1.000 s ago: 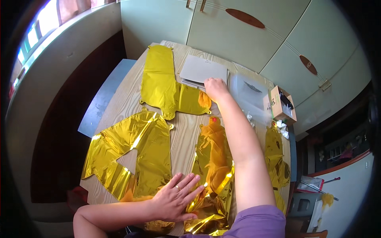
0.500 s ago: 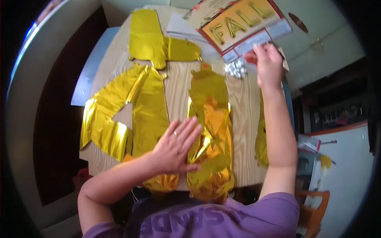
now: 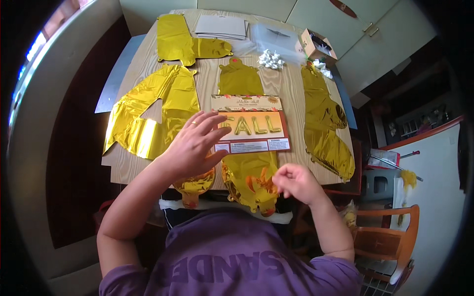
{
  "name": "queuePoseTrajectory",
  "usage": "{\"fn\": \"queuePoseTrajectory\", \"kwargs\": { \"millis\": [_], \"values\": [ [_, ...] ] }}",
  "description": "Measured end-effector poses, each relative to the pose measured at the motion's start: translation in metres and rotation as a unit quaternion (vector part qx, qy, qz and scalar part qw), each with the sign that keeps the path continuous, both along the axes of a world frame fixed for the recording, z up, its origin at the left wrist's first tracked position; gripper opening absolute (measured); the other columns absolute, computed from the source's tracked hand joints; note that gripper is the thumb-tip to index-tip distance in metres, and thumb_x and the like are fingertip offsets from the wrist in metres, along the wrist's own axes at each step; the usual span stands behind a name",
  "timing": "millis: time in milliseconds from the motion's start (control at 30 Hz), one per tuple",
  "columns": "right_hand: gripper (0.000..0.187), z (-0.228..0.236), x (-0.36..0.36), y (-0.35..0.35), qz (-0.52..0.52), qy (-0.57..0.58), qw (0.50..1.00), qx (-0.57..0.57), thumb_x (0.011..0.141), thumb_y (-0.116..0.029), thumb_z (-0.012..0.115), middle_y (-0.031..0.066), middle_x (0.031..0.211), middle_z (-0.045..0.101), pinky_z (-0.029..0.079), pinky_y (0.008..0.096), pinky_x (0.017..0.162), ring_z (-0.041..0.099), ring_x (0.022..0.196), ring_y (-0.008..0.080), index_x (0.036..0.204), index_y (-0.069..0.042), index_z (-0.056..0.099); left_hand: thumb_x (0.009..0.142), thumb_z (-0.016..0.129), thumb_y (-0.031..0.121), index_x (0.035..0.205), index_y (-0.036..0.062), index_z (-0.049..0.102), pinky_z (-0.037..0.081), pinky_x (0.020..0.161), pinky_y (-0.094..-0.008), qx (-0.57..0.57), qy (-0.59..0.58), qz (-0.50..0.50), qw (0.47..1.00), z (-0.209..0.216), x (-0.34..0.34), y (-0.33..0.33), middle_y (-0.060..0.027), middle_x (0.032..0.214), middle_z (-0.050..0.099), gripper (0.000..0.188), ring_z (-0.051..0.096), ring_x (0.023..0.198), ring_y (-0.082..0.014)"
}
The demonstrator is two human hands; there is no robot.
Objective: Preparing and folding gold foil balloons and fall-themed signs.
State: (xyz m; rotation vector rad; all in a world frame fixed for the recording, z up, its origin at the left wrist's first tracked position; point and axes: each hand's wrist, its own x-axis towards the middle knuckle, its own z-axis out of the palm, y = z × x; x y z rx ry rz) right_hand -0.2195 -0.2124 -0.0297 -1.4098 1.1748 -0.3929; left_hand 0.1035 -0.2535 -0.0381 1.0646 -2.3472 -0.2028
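A printed balloon package card (image 3: 251,124) with a picture of gold letters lies across a flat gold foil balloon (image 3: 241,79) in the middle of the table. My left hand (image 3: 197,140) is open, fingers spread over the card's left edge. Below the card's lower right corner, my right hand (image 3: 298,183) is closed with fingers curled together, and nothing shows in it. It is over or beside the balloon's near end, where orange reflections show; I cannot tell if it touches. An A-shaped gold foil balloon (image 3: 133,106) lies on the left, partly behind my left arm.
An L-shaped gold balloon (image 3: 173,39) lies at the far left, another gold balloon (image 3: 321,108) at the right edge. At the back are white cards (image 3: 222,27), a clear plastic bag (image 3: 279,42), small white pieces (image 3: 271,59) and a cardboard box (image 3: 318,47). A wooden chair (image 3: 385,241) stands right.
The card has come down from the far right onto the middle balloon, and my right hand has let go of it and moved nearer. My left hand has risen from the balloon to the card's edge.
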Motion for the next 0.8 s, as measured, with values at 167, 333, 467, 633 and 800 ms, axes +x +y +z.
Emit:
{"fn": "queuePoseTrajectory", "kwargs": {
  "millis": [167, 333, 467, 633, 800],
  "values": [
    [0.069, -0.001, -0.002, 0.04, 0.166, 0.278, 0.765, -0.556, 0.075, -0.024, 0.081, 0.0117, 0.141, 0.047, 0.041, 0.0464, 0.103, 0.049, 0.123, 0.0298, 0.135, -0.012, 0.05, 0.084, 0.071, 0.022, 0.126, 0.0074, 0.062, 0.036, 0.113, -0.0489, 0.081, -0.049, -0.049, 0.994, -0.024, -0.007, -0.01, -0.0165, 0.135, 0.055, 0.046, 0.048, 0.131, -0.0363],
    [0.031, -0.053, 0.001, 0.03, 0.156, 0.256, 0.667, -0.683, 0.091, -0.018, 0.057, 0.012, 0.122, 0.059, 0.045, 0.0459, 0.097, 0.057, 0.112, 0.0283, 0.119, -0.007, 0.062, 0.082, 0.068, 0.016, 0.126, 0.0061, 0.062, 0.033, 0.115, -0.0496, 0.064, -0.04, -0.062, 0.995, -0.03, -0.011, -0.009, -0.0167, 0.137, 0.054, 0.045, 0.046, 0.134, -0.0364],
    [0.024, -0.045, -0.003, 0.042, 0.136, 0.169, 0.689, -0.691, 0.087, -0.014, 0.062, 0.0108, 0.104, 0.066, 0.052, 0.0397, 0.086, 0.064, 0.097, 0.0249, 0.107, -0.002, 0.067, 0.073, 0.068, 0.017, 0.132, 0.0075, 0.057, 0.028, 0.119, -0.0538, 0.058, -0.091, -0.067, 0.992, -0.015, -0.01, 0.016, -0.0178, 0.142, 0.05, 0.061, 0.041, 0.139, -0.037],
    [0.024, -0.021, -0.007, 0.082, 0.128, 0.145, 0.73, -0.656, 0.081, -0.011, 0.067, 0.0103, 0.102, 0.069, 0.053, 0.0376, 0.078, 0.067, 0.09, 0.0252, 0.104, -0.002, 0.069, 0.069, 0.071, 0.023, 0.133, 0.0097, 0.055, 0.028, 0.117, -0.056, 0.054, -0.101, -0.087, 0.99, -0.009, -0.026, 0.088, -0.0145, 0.14, 0.051, 0.067, 0.046, 0.136, -0.0342],
    [0.028, -0.029, -0.02, 0.082, 0.185, 0.136, 0.744, -0.628, 0.09, -0.014, 0.062, 0.0103, 0.116, 0.065, 0.05, 0.0399, 0.092, 0.063, 0.105, 0.0249, 0.116, -0.006, 0.067, 0.074, 0.074, 0.01, 0.111, 0.0078, 0.064, 0.043, 0.106, -0.0495, -0.077, -0.024, -0.017, 0.997, -0.057, -0.045, 0.101, -0.0089, 0.119, 0.063, 0.039, 0.06, 0.12, -0.0283]
  ]
}}
